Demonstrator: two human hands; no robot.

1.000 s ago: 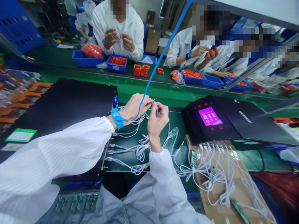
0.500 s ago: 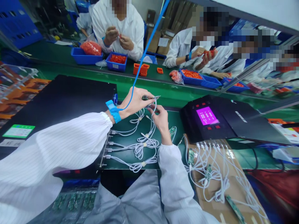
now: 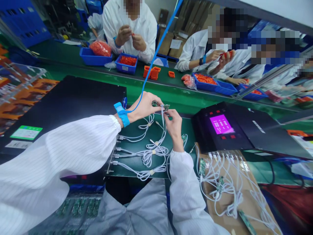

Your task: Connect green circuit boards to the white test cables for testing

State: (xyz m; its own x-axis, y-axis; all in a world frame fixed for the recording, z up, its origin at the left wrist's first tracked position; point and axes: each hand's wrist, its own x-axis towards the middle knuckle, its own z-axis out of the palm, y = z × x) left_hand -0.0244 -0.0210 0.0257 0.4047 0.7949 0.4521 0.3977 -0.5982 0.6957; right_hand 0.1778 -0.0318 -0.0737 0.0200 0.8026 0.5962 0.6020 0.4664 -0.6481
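Note:
My left hand (image 3: 147, 105), with a blue strap (image 3: 121, 114) on its wrist, grips a small green circuit board (image 3: 166, 106) above the green mat. Just right of it, my right hand (image 3: 174, 123) pinches at the board's underside, where a white cable (image 3: 162, 118) meets it; my fingertips partly hide the joint. Below both hands lie bundled white cables (image 3: 153, 152), several plugged into the edge of the black box (image 3: 90, 98) on the left. Another green board (image 3: 184, 138) rests beside my right wrist.
A black device with a lit purple screen (image 3: 222, 124) stands on the right. Before it, white cables and boards lie on cardboard (image 3: 212, 204). A blue cord (image 3: 156, 52) crosses the view from above. Across the bench, people in white coats handle orange parts near blue bins (image 3: 96, 58).
The whole view has shifted slightly, so most things appear farther right. Both hands remain together at the board, which now looks turned a little, with the cable hanging straighter.

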